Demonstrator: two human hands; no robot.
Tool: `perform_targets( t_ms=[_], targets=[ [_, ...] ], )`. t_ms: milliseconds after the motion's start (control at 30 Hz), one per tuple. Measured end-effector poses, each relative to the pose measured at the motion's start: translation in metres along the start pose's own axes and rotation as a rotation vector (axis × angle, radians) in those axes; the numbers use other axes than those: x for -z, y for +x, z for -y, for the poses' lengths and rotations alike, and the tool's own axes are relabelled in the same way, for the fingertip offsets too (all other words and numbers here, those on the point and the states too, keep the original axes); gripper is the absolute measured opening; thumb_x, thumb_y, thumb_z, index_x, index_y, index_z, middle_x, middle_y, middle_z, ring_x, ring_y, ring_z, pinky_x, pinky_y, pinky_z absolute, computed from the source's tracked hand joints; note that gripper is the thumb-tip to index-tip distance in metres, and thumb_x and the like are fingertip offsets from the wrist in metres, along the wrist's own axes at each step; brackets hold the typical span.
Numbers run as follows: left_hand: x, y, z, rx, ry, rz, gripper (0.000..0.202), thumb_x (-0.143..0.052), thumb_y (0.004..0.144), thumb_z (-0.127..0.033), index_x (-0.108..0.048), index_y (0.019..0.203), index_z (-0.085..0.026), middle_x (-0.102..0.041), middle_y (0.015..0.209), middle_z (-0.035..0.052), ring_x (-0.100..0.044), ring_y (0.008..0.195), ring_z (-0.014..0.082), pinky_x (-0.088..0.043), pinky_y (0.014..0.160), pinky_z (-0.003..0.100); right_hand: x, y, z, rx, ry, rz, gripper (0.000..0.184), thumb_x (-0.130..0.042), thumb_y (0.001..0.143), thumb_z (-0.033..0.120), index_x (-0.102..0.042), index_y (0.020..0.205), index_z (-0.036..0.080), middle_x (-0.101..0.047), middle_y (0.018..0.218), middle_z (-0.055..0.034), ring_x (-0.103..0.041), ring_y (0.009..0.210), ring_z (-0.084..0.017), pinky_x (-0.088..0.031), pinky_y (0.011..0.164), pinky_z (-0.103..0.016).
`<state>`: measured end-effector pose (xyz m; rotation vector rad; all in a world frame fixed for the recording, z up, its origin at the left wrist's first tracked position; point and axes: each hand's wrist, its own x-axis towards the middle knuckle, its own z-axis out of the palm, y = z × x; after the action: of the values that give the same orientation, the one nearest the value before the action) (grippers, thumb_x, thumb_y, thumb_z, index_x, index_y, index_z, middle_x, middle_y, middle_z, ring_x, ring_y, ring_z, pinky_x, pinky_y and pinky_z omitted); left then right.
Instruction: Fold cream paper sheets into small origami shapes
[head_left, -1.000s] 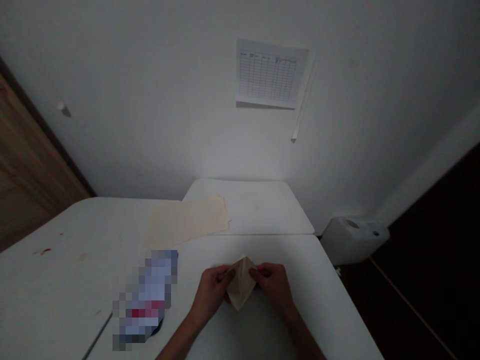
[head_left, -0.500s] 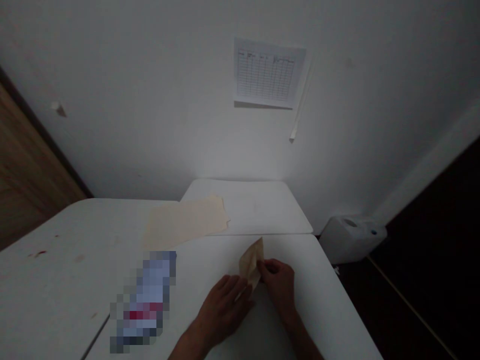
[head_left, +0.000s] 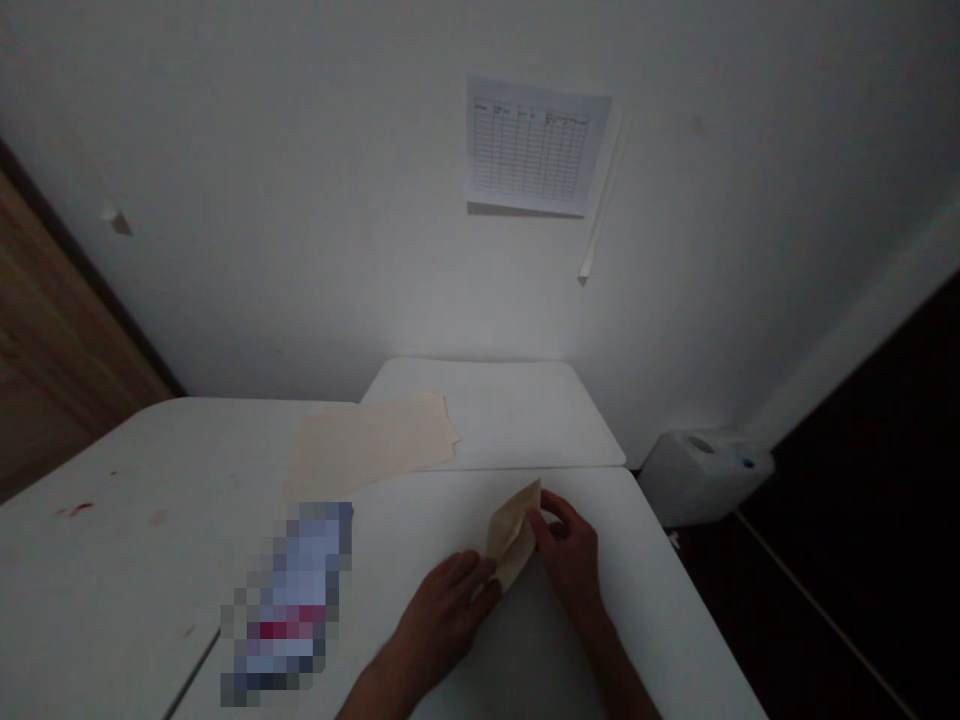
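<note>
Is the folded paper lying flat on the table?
No, the folded paper stands tilted up off the table, pinched by the right hand.

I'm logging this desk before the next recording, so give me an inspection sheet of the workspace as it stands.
Surface: white table with small reddish stains near its left edge; a second white table stands beyond it.
Job's things: folded tan paper, held up between the hands.
Clutter: tan sheets lying flat on the far side; a blurred-out item left of the hands.
Grips: right hand pinches the paper's upper part; left hand touches its lower end, hold unclear.
Cables: nothing seen.
Surroundings: white wall with a printed chart and a hanging strip; wooden door on the left; white container on the floor to the right.
</note>
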<state>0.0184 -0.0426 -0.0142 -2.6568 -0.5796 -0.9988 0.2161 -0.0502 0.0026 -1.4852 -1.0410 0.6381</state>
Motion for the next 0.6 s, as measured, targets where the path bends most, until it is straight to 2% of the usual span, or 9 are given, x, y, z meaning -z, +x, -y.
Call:
perform_targets(
  t_ms=[133, 233, 333, 467, 600],
  targets=[
    [0.004, -0.001, -0.001, -0.038, 0.043, 0.002, 0.023, -0.042, 0.092, -0.007, -0.062, 0.097, -0.018, -0.066, 0.101, 0.0087, -0.061, 0.091, 0.0202, -0.055, 0.079, 0.036, 0.007, 0.006, -0.004, 0.011, -0.067, -0.075, 0.049, -0.060, 0.081, 0.051, -0.068, 0.111, 0.013, -0.073, 0.097, -0.0107, -0.063, 0.058, -0.017, -0.052, 0.052, -0.026],
    [0.005, -0.002, -0.002, -0.045, 0.079, 0.028, 0.022, -0.043, 0.091, -0.008, -0.061, 0.099, -0.019, -0.065, 0.100, 0.0090, -0.061, 0.089, 0.0210, -0.055, 0.075, 0.036, 0.012, 0.008, -0.006, 0.027, -0.099, -0.104, 0.047, -0.059, 0.082, 0.052, -0.072, 0.103, 0.013, -0.074, 0.085, -0.0093, -0.064, 0.060, -0.019, -0.052, 0.055, -0.026],
    [0.004, -0.001, -0.002, -0.020, 0.121, 0.127, 0.019, -0.049, 0.089, -0.010, -0.058, 0.104, -0.019, -0.064, 0.090, 0.0080, -0.062, 0.081, 0.0206, -0.054, 0.066, 0.032, 0.016, 0.010, -0.008, 0.040, -0.095, -0.082, 0.042, -0.058, 0.082, 0.052, -0.074, 0.092, 0.014, -0.074, 0.080, -0.0081, -0.066, 0.063, -0.021, -0.053, 0.057, -0.027],
    [0.005, -0.001, -0.003, -0.014, 0.134, 0.279, 0.024, -0.057, 0.085, -0.012, -0.054, 0.108, -0.018, -0.061, 0.070, 0.0007, -0.060, 0.062, 0.0177, -0.046, 0.049, 0.026, 0.017, 0.010, -0.008, 0.054, -0.100, -0.089, 0.038, -0.059, 0.082, 0.050, -0.075, 0.088, 0.016, -0.074, 0.081, -0.0073, -0.069, 0.069, -0.022, -0.055, 0.063, -0.030],
    [0.006, -0.002, -0.006, -0.018, 0.128, 0.339, 0.030, -0.057, 0.084, -0.010, -0.050, 0.112, -0.018, -0.060, 0.067, -0.0024, -0.057, 0.055, 0.0156, -0.040, 0.047, 0.025, 0.016, 0.008, -0.008, 0.087, -0.129, -0.137, 0.036, -0.060, 0.081, 0.047, -0.076, 0.089, 0.016, -0.075, 0.086, -0.0079, -0.070, 0.075, -0.024, -0.056, 0.071, -0.033]
  ],
)
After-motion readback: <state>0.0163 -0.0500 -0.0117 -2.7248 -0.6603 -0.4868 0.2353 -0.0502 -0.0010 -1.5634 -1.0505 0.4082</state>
